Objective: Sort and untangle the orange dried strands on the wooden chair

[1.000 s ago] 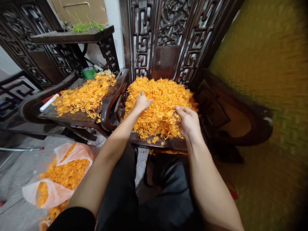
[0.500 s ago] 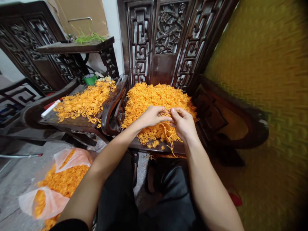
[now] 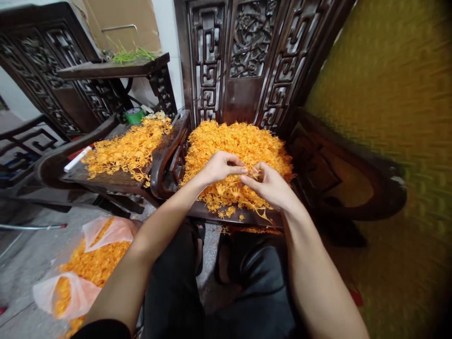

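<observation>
A big heap of thin orange strands (image 3: 240, 146) covers the seat of a dark carved wooden chair (image 3: 247, 216) in front of me. My left hand (image 3: 221, 167) and my right hand (image 3: 270, 183) meet just above the heap's near edge. Both pinch a small clump of the orange strands (image 3: 252, 172) between their fingertips, and a few strands dangle below my right hand.
A second, flatter pile of orange strands (image 3: 125, 148) lies on the neighbouring chair seat at the left, with a white stick (image 3: 76, 159) and a green tape roll (image 3: 134, 115). A plastic bag of orange strands (image 3: 88, 263) sits on the floor. A yellow wall (image 3: 388, 94) stands to the right.
My left hand left the top of the heap and came to my right hand. Both now pinch one clump, lifted slightly above the near edge.
</observation>
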`<state>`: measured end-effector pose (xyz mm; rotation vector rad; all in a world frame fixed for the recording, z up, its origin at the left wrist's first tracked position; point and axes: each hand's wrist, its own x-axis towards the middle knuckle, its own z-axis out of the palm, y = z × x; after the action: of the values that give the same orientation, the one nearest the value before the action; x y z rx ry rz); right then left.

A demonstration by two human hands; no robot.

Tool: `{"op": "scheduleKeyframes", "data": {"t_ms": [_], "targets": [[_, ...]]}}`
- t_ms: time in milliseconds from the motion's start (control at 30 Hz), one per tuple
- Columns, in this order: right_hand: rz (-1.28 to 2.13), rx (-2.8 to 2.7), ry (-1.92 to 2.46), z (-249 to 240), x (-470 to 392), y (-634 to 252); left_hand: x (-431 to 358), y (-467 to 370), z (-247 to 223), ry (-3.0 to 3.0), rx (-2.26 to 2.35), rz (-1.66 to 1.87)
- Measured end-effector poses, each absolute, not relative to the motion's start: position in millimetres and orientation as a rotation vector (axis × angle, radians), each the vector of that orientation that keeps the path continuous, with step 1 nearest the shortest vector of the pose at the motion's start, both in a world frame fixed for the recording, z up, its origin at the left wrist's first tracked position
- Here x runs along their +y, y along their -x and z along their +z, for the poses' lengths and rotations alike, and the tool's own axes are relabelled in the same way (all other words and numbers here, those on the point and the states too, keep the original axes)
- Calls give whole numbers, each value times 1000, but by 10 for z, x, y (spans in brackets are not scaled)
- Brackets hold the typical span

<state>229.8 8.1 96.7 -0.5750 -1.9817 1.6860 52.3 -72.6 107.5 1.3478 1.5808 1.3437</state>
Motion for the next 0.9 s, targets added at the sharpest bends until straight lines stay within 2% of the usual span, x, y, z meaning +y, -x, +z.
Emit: {"op": "scheduleKeyframes", "data": {"t_ms": [67,267,567,767,900], "targets": [[1670,-1992,609,967,86,-2287,-697,-577,1065,-1339,1653,1389],[1924,-1707,661,1031,131,-2289,-625,-646,1080,-1335,1706,1503],[1960,-1617,624,1115,216,-2495,-542,-699,1102,-1380,1614,1719],[1894,-1424,677,956,468,-2963,-567,-111,1040,-902,1846,1883],[1937,-1541,625,850,459,-2824,-276,-34,793,-734,1736,1842]]}}
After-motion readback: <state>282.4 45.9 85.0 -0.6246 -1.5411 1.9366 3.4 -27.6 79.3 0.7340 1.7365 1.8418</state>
